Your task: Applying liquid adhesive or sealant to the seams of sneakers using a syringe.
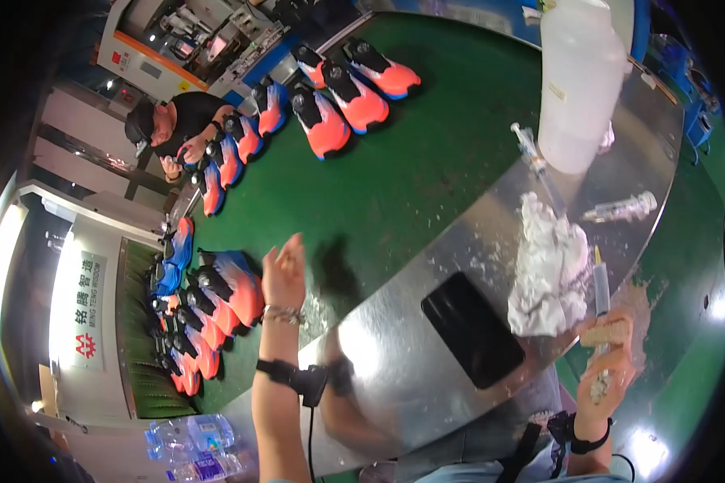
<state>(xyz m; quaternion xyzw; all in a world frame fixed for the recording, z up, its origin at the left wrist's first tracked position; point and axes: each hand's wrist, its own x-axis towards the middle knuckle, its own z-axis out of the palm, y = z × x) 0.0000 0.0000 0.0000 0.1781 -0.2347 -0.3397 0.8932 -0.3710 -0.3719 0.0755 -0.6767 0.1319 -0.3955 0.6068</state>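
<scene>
Syringe (pixel 602 299): held upright in the right hand (pixel 606 354), at the near right of the scene, just beyond the right edge of the metal table.
Right hand fingers: they are closed around the lower part of the syringe barrel; the tip points up and away.
Left hand (pixel 283 274): it is raised over the green belt (pixel 411 161), left of the table, with the fingers loosely spread and nothing in them. It is close to the nearest orange and blue shoe (pixel 232 283), but I cannot tell if it touches it.
Wrists: each one has a dark strap; the left one also has a bracelet.
Metal table (pixel 395 354): a shiny curved surface between the two hands.
Black phone (pixel 472 328): flat on the table, near the middle.
White crumpled cloth (pixel 549 270): on the table, just left of the held syringe.
Other syringes (pixel 620 209): two more lie farther on the table, near a large white plastic jug (pixel 576 80).
Shoes: many orange and blue ones stand in rows on the belt, far and left.
Other person (pixel 177 129): far left, hands on one shoe.
Water bottles (pixel 193 447): near left, lying down.
</scene>
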